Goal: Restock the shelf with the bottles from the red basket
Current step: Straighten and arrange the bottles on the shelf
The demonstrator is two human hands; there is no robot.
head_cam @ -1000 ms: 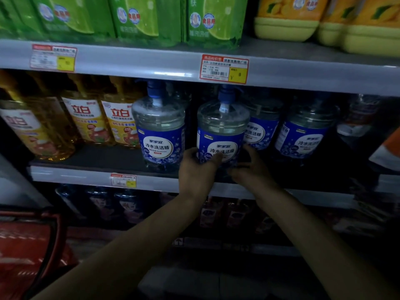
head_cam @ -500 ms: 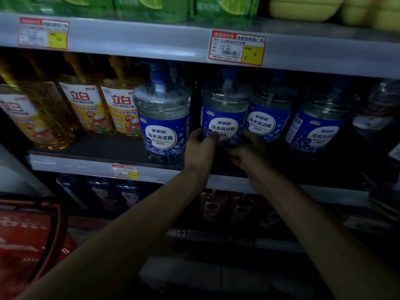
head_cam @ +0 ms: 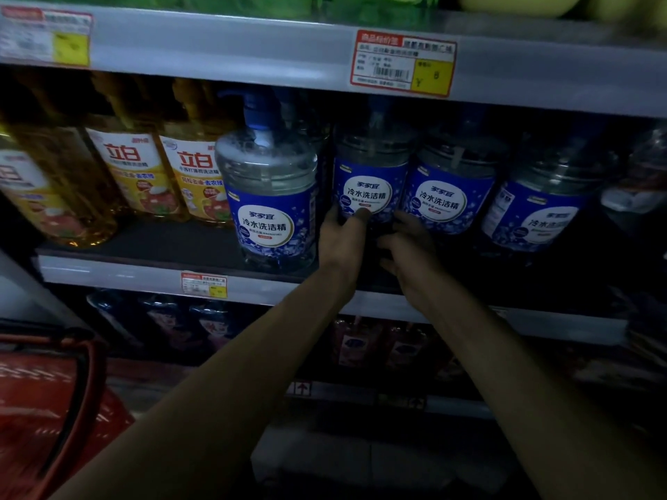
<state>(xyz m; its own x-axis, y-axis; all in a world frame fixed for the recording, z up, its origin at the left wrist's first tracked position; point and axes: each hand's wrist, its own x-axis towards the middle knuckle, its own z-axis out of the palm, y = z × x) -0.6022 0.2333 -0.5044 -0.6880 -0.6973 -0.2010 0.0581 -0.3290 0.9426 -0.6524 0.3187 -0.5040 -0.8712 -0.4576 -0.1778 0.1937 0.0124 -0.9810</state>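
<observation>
On middle shelf (head_cam: pixel 108 272), left hand (head_cam: pixel 343 243) and right hand (head_cam: pixel 411 250) grip clear-liquid blue-label bottle (head_cam: pixel 371 167).

Shop: price-tagged shelf (head_cam: pixel 223 45), stocked.

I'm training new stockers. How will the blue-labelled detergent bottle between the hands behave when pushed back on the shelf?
Probably heavy: the blue-labelled detergent bottle looks full of clear liquid, and both the left hand and right hand grip its base. Likely stiff, smooth plastic, so it may slide rather than tip on the shelf; its wide, squat body helps.
</observation>
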